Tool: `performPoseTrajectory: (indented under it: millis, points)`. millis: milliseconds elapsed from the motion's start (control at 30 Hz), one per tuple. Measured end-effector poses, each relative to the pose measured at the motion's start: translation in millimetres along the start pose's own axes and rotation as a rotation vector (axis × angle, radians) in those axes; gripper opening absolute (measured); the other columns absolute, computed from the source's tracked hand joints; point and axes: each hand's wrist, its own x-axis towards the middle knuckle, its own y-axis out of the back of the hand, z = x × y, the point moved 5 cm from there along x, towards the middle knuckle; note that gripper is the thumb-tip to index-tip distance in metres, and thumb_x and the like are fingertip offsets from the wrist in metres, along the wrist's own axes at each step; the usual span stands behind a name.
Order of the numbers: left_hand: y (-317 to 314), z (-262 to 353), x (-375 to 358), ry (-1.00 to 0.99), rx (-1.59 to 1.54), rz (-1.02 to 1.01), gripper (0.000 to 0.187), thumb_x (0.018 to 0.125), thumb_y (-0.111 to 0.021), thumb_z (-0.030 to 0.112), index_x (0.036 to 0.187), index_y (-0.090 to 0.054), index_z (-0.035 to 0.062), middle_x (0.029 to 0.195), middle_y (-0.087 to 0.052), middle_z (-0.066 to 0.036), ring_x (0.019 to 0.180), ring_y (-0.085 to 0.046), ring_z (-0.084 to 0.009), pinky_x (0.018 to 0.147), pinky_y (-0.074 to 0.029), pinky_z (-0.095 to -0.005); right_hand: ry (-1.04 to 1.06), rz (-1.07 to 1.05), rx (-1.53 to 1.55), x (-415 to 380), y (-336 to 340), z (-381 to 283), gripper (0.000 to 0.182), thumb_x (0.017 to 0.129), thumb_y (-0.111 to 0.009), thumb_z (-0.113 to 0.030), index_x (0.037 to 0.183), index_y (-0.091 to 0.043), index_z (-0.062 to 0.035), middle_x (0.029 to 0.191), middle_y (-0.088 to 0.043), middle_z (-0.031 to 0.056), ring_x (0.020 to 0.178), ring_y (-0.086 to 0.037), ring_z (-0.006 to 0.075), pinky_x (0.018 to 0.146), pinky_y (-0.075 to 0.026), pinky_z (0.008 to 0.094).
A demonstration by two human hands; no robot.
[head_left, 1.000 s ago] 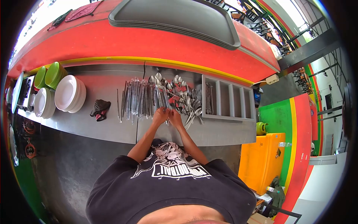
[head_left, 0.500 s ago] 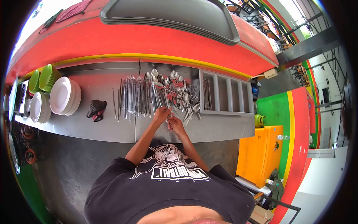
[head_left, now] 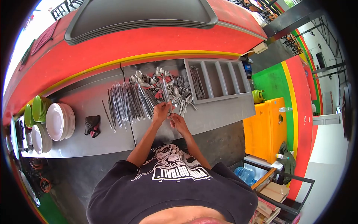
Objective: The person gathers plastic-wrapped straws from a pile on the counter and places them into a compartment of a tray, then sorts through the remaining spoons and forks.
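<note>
My left hand (head_left: 161,112) is closed on the upper part of a spoon in a clear plastic sleeve (head_left: 165,90), which points away from me over the cutlery. My right hand (head_left: 179,124) pinches its lower end, just below and to the right; the fingers partly hide it. Beyond my hands lies a loose pile of metal spoons and forks (head_left: 178,90). To the left, many slim plastic-sleeved cutlery pieces (head_left: 127,102) lie side by side on the steel counter (head_left: 212,115).
A grey divided cutlery tray (head_left: 233,98) at the right holds dark pieces in its left compartment. White plates (head_left: 56,121), green bowls (head_left: 40,108) and a dark crumpled cloth (head_left: 92,125) are at the left. Stacked serving trays (head_left: 141,15) sit on the red ledge (head_left: 149,43).
The view has turned, so the counter appears tilted and shifted left. Both hands stay close together, and the sleeved spoon now stands out more clearly above my left hand.
</note>
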Motion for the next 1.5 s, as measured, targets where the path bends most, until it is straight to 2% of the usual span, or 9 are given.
performPoseTrajectory:
  millis: [133, 333, 433, 633, 733, 767, 867, 1233, 1500]
  points:
    - [-3.2, 23.3, -6.8, -0.097, 0.018, 0.009, 0.038, 0.091, -0.062, 0.037, 0.09, -0.066, -0.0006, 0.083, -0.071, -0.006, 0.067, -0.059, -0.0061, 0.056, -0.046, -0.0233, -0.02, 0.004, 0.049, 6.0, 4.6, -3.0, 0.036, 0.1, -0.047, -0.037, 0.097, -0.061, -0.0035, 0.061, -0.039, -0.0061, 0.051, -0.032, 0.0038, 0.047, -0.027, 0.0212]
    - [-4.4, 45.0, 2.5, -0.167, 0.141, 0.121, 0.036, 0.092, -0.062, 0.032, 0.083, -0.068, -0.0023, 0.062, -0.063, -0.001, 0.051, -0.043, -0.0039, 0.046, -0.036, -0.0249, -0.011, -0.058, 0.043, 14.3, 19.1, -14.7, 0.037, 0.1, -0.046, -0.035, 0.093, -0.063, -0.0021, 0.06, -0.037, -0.0068, 0.054, -0.034, 0.0046, 0.05, -0.028, 0.0223]
    - [-15.0, 65.1, 2.5, -0.203, 0.139, 0.127, 0.036, 0.092, -0.062, 0.032, 0.083, -0.068, -0.0023, 0.063, -0.064, -0.002, 0.051, -0.043, -0.0034, 0.047, -0.036, -0.0242, 0.006, -0.086, 0.013, 16.7, 30.8, -22.1, 0.037, 0.1, -0.046, -0.034, 0.092, -0.063, -0.0016, 0.06, -0.037, -0.0067, 0.054, -0.034, 0.0047, 0.051, -0.028, 0.023]
    - [-49.4, 75.0, 17.1, -0.168, 0.221, 0.017, 0.036, 0.094, -0.06, 0.03, 0.088, -0.066, -0.0046, 0.071, -0.068, -0.004, 0.056, -0.045, -0.0031, 0.048, -0.037, -0.0227, 0.103, -0.049, -0.01, 26.1, 61.9, -33.4, 0.036, 0.101, -0.045, -0.034, 0.087, -0.059, -0.0036, 0.061, -0.04, -0.006, 0.053, -0.035, 0.0047, 0.049, -0.028, 0.0218]
    - [-87.1, 83.3, 14.4, -0.147, -0.101, -0.112, 0.032, 0.095, -0.058, 0.027, 0.095, -0.064, -0.0043, 0.073, -0.067, -0.005, 0.059, -0.048, -0.0048, 0.05, -0.039, -0.0237, 0.118, 0.046, -0.004, 29.7, 85.8, -44.7, 0.037, 0.101, -0.044, -0.035, 0.086, -0.058, -0.004, 0.059, -0.041, -0.005, 0.05, -0.036, 0.0055, 0.047, -0.029, 0.0227]
    - [-99.1, 56.9, 32.6, -0.137, -0.22, -0.166, 0.028, 0.096, -0.056, 0.023, 0.101, -0.062, -0.0044, 0.074, -0.065, -0.005, 0.062, -0.052, -0.0067, 0.054, -0.043, -0.0247, 0.132, 0.061, 0.028, 30.7, 94.1, -49.9, 0.038, 0.101, -0.044, -0.035, 0.086, -0.058, -0.0039, 0.058, -0.04, -0.0047, 0.049, -0.036, 0.0057, 0.047, -0.029, 0.0229]
    - [-120.5, 41.5, 50.2, -0.246, 0.05, -0.186, 0.026, 0.096, -0.055, 0.019, 0.099, -0.061, -0.0061, 0.073, -0.064, -0.005, 0.063, -0.055, -0.0075, 0.056, -0.045, -0.0249, 0.147, 0.102, 0.073, 35.0, 123.1, -60.5, 0.039, 0.101, -0.043, -0.035, 0.085, -0.058, -0.0038, 0.056, -0.04, -0.0039, 0.048, -0.036, 0.0061, 0.046, -0.029, 0.0235]
    - [-200.3, 54.3, 81.5, -0.145, 0.037, 0.025, 0.028, 0.09, -0.063, 0.018, 0.099, -0.064, -0.008, 0.077, -0.069, -0.009, 0.068, -0.065, -0.0107, 0.058, -0.054, -0.0259, -0.106, 0.061, 0.133, 53.1, 211.8, -79.1, 0.041, 0.099, -0.046, -0.041, 0.08, -0.054, -0.005, 0.061, -0.043, -0.0024, 0.048, -0.04, 0.0083, 0.044, -0.031, 0.0245]
    - [-226.0, 49.6, 93.0, -0.152, 0.027, 0.143, 0.027, 0.089, -0.064, 0.018, 0.099, -0.065, -0.0068, 0.077, -0.07, -0.012, 0.069, -0.068, -0.0138, 0.059, -0.055, -0.0273, -0.146, -0.025, 0.26, 63.0, 242.2, -81.2, 0.036, 0.097, -0.051, -0.04, 0.087, -0.056, -0.0052, 0.061, -0.043, -0.0016, 0.047, -0.04, 0.0088, 0.043, -0.031, 0.0247]
